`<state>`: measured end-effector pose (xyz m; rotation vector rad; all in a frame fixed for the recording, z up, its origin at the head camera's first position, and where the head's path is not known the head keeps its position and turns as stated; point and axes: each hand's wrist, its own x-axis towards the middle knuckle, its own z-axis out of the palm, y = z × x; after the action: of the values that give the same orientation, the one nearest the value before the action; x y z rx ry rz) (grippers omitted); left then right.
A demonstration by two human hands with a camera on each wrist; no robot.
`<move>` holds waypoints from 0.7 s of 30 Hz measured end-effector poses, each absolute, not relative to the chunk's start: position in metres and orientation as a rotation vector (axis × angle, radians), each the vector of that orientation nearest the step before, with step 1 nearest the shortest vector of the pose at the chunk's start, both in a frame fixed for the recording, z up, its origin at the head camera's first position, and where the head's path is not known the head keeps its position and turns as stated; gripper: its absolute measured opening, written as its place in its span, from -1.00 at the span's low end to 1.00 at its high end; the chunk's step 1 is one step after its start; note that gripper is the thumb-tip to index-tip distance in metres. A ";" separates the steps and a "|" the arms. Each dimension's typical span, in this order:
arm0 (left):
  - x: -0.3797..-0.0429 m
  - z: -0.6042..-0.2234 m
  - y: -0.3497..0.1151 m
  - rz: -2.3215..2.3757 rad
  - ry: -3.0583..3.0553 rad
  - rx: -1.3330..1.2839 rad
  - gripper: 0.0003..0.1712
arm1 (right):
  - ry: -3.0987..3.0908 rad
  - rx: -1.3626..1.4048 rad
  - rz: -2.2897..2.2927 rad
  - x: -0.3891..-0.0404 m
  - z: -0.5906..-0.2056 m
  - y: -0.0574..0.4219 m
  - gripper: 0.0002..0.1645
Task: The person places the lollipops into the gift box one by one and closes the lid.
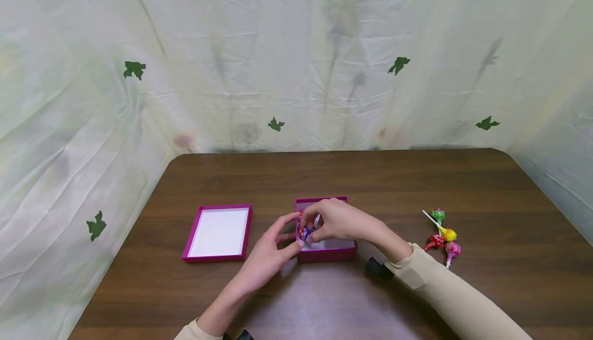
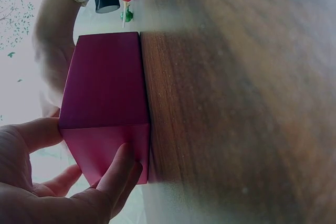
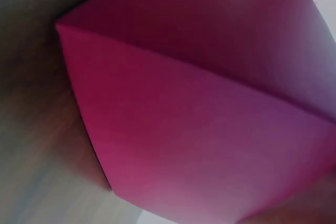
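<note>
My right hand (image 1: pixel 335 220) reaches into the open magenta box (image 1: pixel 326 255), its curled fingers and thumb pinching a lollipop (image 1: pixel 304 233) with a blue-and-red wrapper. A white stick shows between those fingers, and the hand covers much of the box's inside. At the box's left side, my left hand (image 1: pixel 271 252) holds it, thumb at the front rim corner. In the left wrist view, fingertips (image 2: pixel 123 163) of that hand lie against the box's outer wall (image 2: pixel 105 82). The right wrist view is filled by the box's magenta walls (image 3: pixel 199 129), with its contents hidden.
Left of the box lies its magenta-edged lid (image 1: pixel 219 232), white inside facing up. Several lollipops, among them a green one (image 1: pixel 437 215), a yellow one (image 1: pixel 448 234) and a pink one (image 1: pixel 452 250), lie together on the brown table (image 1: pixel 370 173) at right. A curtain (image 1: pixel 296 62) hangs behind.
</note>
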<state>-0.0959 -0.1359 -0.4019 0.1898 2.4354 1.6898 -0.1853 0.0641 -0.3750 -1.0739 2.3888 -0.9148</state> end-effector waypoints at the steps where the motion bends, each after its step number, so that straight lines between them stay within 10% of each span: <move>1: -0.096 -0.402 -0.136 1.688 2.437 0.192 -0.36 | 2.398 -1.068 -0.893 -0.186 -0.375 0.063 -0.80; 21: -0.096 -0.401 -0.134 1.681 2.459 0.189 -0.36 | 2.565 -1.183 -0.717 -0.184 -0.382 0.056 -0.72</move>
<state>-0.0962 -0.1343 -0.4009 0.1890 2.4589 1.6805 -0.1837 0.0556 -0.3824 -1.1834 2.5651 -0.7174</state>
